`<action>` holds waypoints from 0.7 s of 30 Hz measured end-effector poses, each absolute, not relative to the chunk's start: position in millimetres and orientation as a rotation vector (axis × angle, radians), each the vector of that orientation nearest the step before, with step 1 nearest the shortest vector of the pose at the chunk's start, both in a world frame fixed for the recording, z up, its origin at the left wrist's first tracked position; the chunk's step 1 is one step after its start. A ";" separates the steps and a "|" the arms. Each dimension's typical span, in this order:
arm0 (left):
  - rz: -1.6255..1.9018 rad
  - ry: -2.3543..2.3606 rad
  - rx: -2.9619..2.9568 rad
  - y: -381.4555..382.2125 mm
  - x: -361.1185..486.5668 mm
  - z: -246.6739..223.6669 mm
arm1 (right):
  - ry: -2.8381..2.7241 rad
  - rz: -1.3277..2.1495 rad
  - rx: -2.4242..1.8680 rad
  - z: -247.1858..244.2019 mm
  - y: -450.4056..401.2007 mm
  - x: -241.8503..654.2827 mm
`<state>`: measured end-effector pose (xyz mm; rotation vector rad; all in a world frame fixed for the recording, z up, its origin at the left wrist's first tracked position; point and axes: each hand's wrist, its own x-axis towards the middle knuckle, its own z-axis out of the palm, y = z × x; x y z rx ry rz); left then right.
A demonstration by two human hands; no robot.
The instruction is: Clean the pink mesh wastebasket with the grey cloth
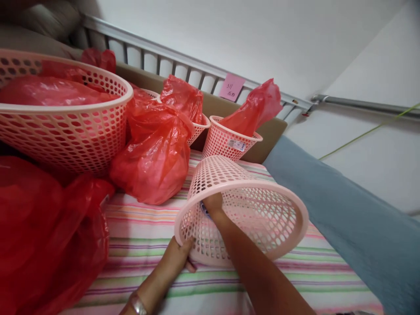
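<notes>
A pink perforated plastic basket lies tipped on its side on the striped cloth, its wide mouth facing me. My left hand grips the rim at the lower left, thumb on the inside edge and fingers underneath. Through the mouth reaches my right arm, and my right hand is closed near the inner left wall. A small dark blue and white thing shows beside its fingers; its kind is unclear. Most of the right fingers are hidden.
Behind stands a basket with a red plastic bag. Left are a large basket, a full red bag and a nearer red bag. A railing carries a pink note. Right is a blue-grey surface.
</notes>
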<state>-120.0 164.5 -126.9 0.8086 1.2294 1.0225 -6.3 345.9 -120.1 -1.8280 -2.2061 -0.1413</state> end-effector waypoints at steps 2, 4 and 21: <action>0.990 1.225 0.802 164.9 -121.5 -123.2 | -2.210 -0.140 -1.837 -122.6 351.7 -4.2; 0.978 1.241 0.838 165.4 -128.2 -117.7 | -2.216 -0.148 -1.841 -124.3 352.9 -2.2; 1.179 1.279 0.747 166.8 -141.4 -122.4 | -2.394 0.041 -1.614 -113.5 175.3 6.2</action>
